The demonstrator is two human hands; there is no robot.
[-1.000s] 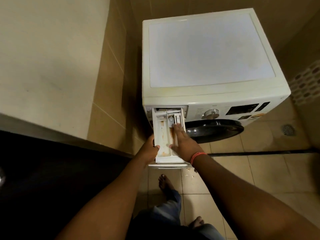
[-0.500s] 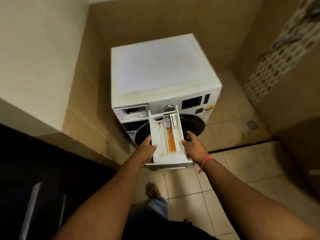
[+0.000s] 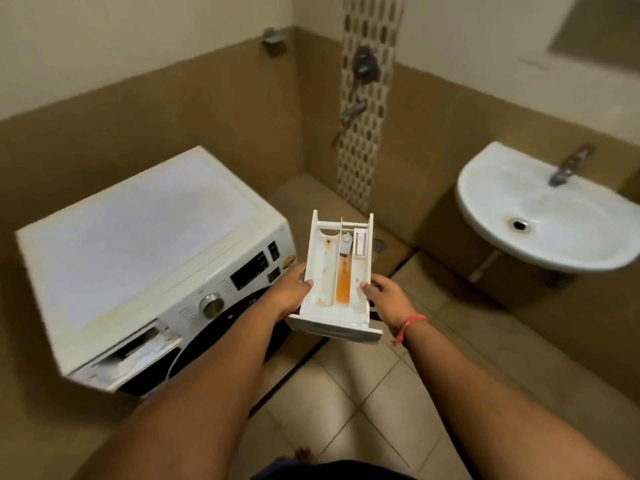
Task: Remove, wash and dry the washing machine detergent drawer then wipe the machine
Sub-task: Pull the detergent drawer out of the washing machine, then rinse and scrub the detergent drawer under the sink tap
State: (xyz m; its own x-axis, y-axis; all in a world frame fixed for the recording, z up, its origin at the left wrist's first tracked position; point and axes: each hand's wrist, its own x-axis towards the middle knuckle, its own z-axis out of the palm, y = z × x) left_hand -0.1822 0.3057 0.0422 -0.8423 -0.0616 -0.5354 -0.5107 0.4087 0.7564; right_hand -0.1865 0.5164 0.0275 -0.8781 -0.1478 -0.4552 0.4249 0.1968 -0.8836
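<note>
I have the detergent drawer (image 3: 337, 277) out of the washing machine (image 3: 145, 258) and held level in the air, my left hand (image 3: 291, 292) gripping its left wall and my right hand (image 3: 384, 299) gripping its right wall, thumbs hooked over the rims. An orange residue streak lies in its middle of 3 compartments. To do this carry well, I would keep it flat so nothing drips, and bring it over the white wash basin (image 3: 485, 233) to my right, under the tap (image 3: 568, 168).
</note>
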